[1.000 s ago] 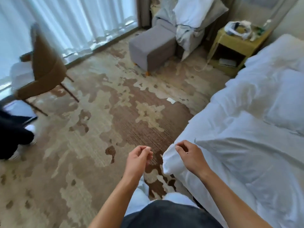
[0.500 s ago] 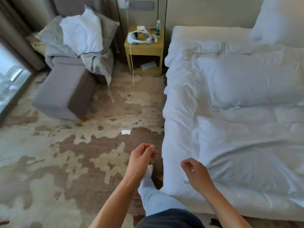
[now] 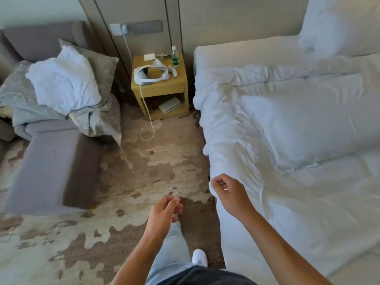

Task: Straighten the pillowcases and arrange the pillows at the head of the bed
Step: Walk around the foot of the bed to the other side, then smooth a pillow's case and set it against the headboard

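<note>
Plainly empty-handed just now: right hand (image 3: pixel 228 194) loosely curled, fingers bent inward, gripping nothing, hovering over the near edge of the bed (image 3: pixel 236 233) and the hanging white duvet (image 3: pixel 308 212); whether knuckles brush the cloth, impossible to tell. Left hand (image 3: pixel 163 214) likewise slack and half curled, holding nothing, out over the patterned carpet (image 3: pixel 123 182) above a jeans leg and a white shoe (image 3: pixel 199 257).

Further out, one large white pillow (image 3: pixel 320 120) lying flat and askew across the middle of the bed, well short of the headboard wall. Beyond it a rumpled roll of white bedding, then a second pillow (image 3: pixel 339 27) propped upright at the head, top right, partly cut off by the frame. Left of the bed, a yellow nightstand (image 3: pixel 162 89) with a white headset (image 3: pixel 151 74), its cable trailing to the floor, and a bottle (image 3: pixel 175 56). Farther left, a grey chaise (image 3: pixel 49 161) piled with grey cushions and a white pillow-like bundle (image 3: pixel 63 79).

Judged step: approach, nothing yet grasped. Next move likely calls for stepping toward the bedhead, leaning over, taking the flat pillow by two corners, shaking the case smooth, then setting it against the headboard beside the upright one. Whether the chaise bundle counts among the pillows, unclear.
</note>
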The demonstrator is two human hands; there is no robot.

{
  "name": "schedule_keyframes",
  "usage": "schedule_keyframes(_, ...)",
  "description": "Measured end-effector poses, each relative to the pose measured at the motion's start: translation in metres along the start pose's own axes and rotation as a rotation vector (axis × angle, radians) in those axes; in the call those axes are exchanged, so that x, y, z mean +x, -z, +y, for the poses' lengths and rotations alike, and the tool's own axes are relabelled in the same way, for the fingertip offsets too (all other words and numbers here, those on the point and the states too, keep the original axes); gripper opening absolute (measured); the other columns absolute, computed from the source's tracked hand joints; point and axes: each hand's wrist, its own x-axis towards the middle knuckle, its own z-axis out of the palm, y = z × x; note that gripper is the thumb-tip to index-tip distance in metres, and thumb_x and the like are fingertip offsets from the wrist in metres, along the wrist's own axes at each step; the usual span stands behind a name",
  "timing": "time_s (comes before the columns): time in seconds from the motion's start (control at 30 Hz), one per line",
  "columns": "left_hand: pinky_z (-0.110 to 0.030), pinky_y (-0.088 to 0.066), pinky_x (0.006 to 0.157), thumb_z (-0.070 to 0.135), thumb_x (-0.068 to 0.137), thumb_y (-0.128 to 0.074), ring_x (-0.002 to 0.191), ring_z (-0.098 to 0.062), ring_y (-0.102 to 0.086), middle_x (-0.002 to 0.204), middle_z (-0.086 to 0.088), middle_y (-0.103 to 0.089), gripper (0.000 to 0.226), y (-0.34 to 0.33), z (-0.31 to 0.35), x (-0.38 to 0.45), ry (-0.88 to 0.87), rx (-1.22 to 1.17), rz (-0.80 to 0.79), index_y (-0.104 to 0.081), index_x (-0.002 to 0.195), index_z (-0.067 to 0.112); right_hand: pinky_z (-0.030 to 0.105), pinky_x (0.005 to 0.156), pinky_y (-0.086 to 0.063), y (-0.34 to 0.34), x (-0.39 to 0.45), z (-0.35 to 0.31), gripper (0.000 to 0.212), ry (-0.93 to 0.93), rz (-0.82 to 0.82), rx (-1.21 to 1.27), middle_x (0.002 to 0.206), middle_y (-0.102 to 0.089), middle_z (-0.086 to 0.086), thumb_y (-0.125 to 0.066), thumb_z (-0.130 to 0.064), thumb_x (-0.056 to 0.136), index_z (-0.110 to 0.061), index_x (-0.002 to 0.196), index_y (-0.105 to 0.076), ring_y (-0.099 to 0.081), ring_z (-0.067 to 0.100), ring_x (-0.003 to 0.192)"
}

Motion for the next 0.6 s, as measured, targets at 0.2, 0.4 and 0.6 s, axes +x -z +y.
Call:
schedule_keyframes(0.2, -0.035, -0.059, 0.077, 0.026, 0.102, -0.058, 0.086, -0.019, -0.074, 0.087, -0.004, -0.078, 0.021, -0.034, 0.108, 0.147, -0.049, 0.084, -0.206, -0.075, 0.097, 0.016, 0.020, 0.084, -0.051, 0.028, 0.110, -0.009, 0.014, -0.173, 0.146, 0.023, 0.098, -0.073, -0.015, -0.060, -0.037, 0.102, -0.028, 0.099, -0.071, -0.066, 0.001, 0.094)
schedule_keyframes(0.4, -0.032, -0.058, 0.074, 0.026, 0.098, -0.061, 0.084, -0.016, -0.075, 0.087, -0.001, -0.079, 0.016, -0.110, 0.214, 0.242, -0.076, 0.222, -0.497, -0.075, 0.096, 0.019, 0.020, 0.081, -0.051, 0.069, 0.150, 0.002, 0.012, -0.457, 0.335, 0.090, 0.100, -0.073, -0.015, -0.060, -0.040, 0.101, -0.033, 0.098, -0.068, -0.067, 0.003, 0.097)
schedule_keyframes(0.6, -0.034, -0.059, 0.076, 0.027, 0.097, -0.060, 0.085, -0.015, -0.076, 0.088, 0.000, -0.079, 0.016, -0.221, 0.297, 0.301, -0.122, 0.335, -0.698, -0.074, 0.099, 0.018, 0.011, 0.073, -0.044, 0.113, 0.199, 0.021, 0.009, -0.640, 0.521, 0.178, 0.099, -0.071, -0.018, -0.061, -0.041, 0.100, -0.038, 0.094, -0.066, -0.065, -0.002, 0.094)
